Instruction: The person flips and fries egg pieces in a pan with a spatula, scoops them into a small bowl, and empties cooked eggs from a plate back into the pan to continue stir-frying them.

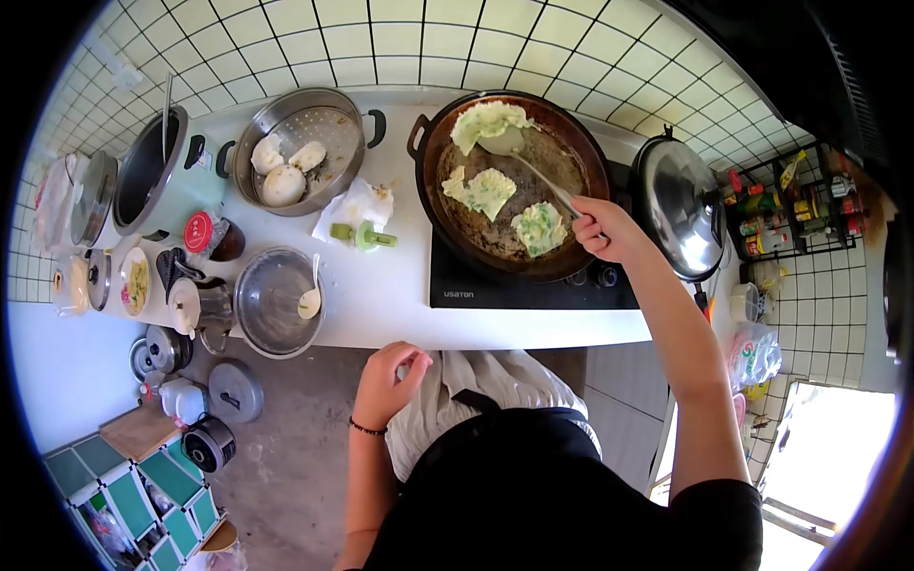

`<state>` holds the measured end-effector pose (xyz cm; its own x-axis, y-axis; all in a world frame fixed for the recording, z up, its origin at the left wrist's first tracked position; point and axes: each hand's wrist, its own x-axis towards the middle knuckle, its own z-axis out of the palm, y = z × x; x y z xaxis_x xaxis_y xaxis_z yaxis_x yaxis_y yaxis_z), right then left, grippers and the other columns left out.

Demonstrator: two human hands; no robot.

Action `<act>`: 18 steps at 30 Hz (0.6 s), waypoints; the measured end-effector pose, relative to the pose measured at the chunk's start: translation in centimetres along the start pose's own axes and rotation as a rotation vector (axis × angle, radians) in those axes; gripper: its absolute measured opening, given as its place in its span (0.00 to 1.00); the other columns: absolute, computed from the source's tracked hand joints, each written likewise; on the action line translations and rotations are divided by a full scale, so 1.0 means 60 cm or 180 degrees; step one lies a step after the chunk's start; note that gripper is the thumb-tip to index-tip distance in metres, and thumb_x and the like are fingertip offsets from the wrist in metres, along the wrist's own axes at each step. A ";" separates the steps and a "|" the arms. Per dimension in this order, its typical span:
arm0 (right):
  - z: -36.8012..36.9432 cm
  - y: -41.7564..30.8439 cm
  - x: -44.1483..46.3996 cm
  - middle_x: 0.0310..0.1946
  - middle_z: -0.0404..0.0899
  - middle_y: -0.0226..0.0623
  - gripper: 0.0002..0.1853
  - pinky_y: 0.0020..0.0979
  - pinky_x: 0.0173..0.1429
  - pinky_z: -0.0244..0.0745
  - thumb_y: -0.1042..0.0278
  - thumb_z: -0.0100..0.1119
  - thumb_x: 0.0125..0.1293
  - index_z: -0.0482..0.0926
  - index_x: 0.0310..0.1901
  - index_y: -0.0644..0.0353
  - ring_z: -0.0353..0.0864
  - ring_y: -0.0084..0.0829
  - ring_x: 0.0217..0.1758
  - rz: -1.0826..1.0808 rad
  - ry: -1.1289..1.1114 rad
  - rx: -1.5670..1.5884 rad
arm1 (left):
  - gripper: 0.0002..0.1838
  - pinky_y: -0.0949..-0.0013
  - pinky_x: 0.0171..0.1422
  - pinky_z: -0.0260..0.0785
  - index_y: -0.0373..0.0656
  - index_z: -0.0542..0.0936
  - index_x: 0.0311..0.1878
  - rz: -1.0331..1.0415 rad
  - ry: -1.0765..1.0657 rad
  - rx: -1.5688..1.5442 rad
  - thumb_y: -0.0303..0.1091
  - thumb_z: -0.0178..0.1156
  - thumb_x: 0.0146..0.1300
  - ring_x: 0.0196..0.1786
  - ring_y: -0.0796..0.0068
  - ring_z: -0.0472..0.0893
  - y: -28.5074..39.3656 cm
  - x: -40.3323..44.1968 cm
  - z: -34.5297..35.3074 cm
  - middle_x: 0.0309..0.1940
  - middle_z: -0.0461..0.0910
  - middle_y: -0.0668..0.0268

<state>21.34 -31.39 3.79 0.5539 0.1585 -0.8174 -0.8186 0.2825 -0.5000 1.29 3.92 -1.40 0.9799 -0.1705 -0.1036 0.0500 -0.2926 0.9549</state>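
A plain black top (514, 500) fills six o'clock, its short black sleeve (712, 519) between four and five o'clock, ending above the elbow; also near six, just past the top's rounded edge, a pale off-white lower garment (428, 419) gathers in soft vertical creases, crossed by a short black strap (476, 401); at seven o'clock a dark beaded bracelet (367, 429) circles the left wrist (372, 414)

Looks like a kitchen, probably a home one: tiled along the wall (400, 40), fitted with a white bench (381, 322), equipped with a cooktop (514, 297) under a wide pan (564, 143), plus a steel colander (341, 122).
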 end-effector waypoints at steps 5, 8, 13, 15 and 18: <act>0.004 0.012 -0.050 0.19 0.60 0.20 0.08 0.15 0.15 0.42 0.62 0.50 0.72 0.64 0.35 0.47 0.55 0.10 0.15 -0.0011 -0.0035 -0.0261 | 0.06 0.73 0.39 0.71 0.32 0.79 0.30 -0.0166 0.0058 -0.0010 0.23 0.55 0.61 0.31 0.72 0.79 0.015 0.007 -0.007 0.28 0.80 0.60; 0.028 0.026 -0.001 0.19 0.60 0.20 0.05 0.16 0.14 0.40 0.62 0.48 0.73 0.65 0.37 0.46 0.53 0.11 0.14 -0.0122 -0.0018 -0.0063 | 0.06 0.73 0.39 0.70 0.32 0.78 0.30 -0.0125 0.0032 -0.0056 0.22 0.55 0.60 0.31 0.71 0.79 0.017 0.002 -0.008 0.28 0.80 0.60; 0.015 0.025 -0.040 0.19 0.60 0.21 0.07 0.16 0.14 0.42 0.62 0.49 0.72 0.65 0.37 0.50 0.53 0.11 0.14 -0.0067 -0.0047 -0.0257 | 0.05 0.73 0.39 0.69 0.33 0.78 0.29 0.0054 0.0256 -0.0030 0.23 0.56 0.60 0.31 0.71 0.78 0.025 0.015 -0.011 0.27 0.80 0.60; 0.017 0.035 0.010 0.19 0.60 0.21 0.07 0.16 0.14 0.42 0.62 0.49 0.72 0.64 0.37 0.50 0.53 0.11 0.14 -0.0266 -0.0187 -0.0176 | 0.05 0.73 0.39 0.69 0.33 0.79 0.29 0.0076 0.0218 -0.0092 0.23 0.56 0.60 0.31 0.71 0.78 0.028 0.020 -0.006 0.26 0.80 0.60; 0.017 0.032 -0.002 0.19 0.60 0.20 0.08 0.17 0.14 0.43 0.62 0.50 0.72 0.65 0.36 0.51 0.53 0.11 0.15 -0.0070 0.0023 -0.0129 | 0.05 0.73 0.38 0.68 0.34 0.79 0.29 0.0092 0.0240 -0.0002 0.23 0.57 0.59 0.30 0.71 0.78 0.037 0.023 -0.014 0.26 0.79 0.60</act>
<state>19.88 -29.90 3.21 0.5710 0.1456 -0.8080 -0.8117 0.2473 -0.5291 2.89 3.81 0.79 0.9927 -0.1075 -0.0549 0.0217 -0.2880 0.9574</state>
